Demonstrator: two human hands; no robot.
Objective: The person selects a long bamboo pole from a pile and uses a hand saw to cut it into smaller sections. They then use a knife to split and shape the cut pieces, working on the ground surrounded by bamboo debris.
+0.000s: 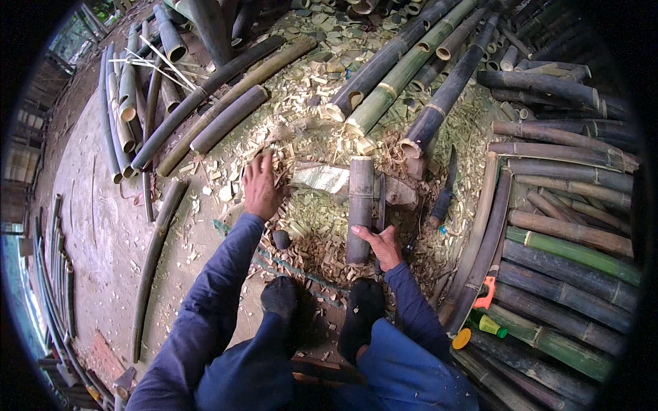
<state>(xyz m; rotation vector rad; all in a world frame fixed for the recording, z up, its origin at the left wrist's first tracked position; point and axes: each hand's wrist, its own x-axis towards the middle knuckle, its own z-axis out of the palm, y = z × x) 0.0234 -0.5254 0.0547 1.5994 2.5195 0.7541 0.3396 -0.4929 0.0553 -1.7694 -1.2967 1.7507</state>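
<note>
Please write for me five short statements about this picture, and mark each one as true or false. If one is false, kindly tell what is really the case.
1. The thumb of the right hand lies against a short bamboo piece. True.
2. The left hand is gripping a saw. False: the left hand is spread open, and no saw shows in it.
3. Pale chips lie on the ground between the two hands. True.
4. Both feet are bare. False: dark socks cover them.
5. An orange handle can be seen on the right side of the picture. True.
</note>
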